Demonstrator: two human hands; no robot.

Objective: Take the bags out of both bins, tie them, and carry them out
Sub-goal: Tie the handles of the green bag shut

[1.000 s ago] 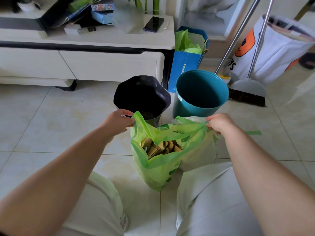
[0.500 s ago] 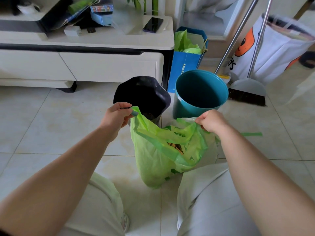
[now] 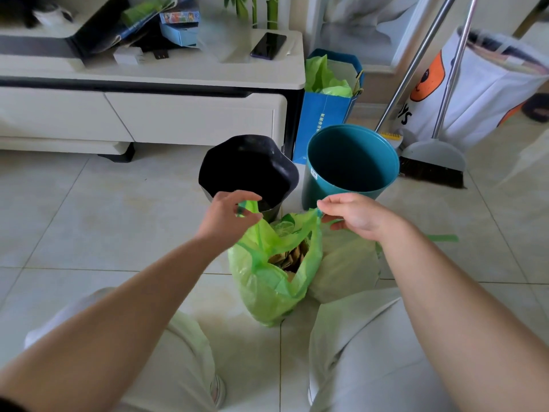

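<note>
A green rubbish bag [image 3: 267,286] stands on the floor tiles between my knees, its mouth part open with brown scraps showing inside. My left hand [image 3: 228,217] pinches the bag's left top corner. My right hand [image 3: 353,215] pinches the right top corner. A second, paler bag [image 3: 344,269] sits right of it, partly hidden behind the green one. Behind them stand a black bin [image 3: 249,171] and a teal bin [image 3: 350,165], both without liners.
A white TV cabinet [image 3: 178,114] runs along the back left. A blue paper bag [image 3: 323,114] holding green bags stands beside it. A broom and dustpan [image 3: 430,162] lean at the right, by a white printed sack [image 3: 481,90]. A green strip [image 3: 442,238] lies on the tiles.
Both hands drew the bag's top corners upward and closer together, so its wide mouth has narrowed. The hands now sit higher, in front of the bins.
</note>
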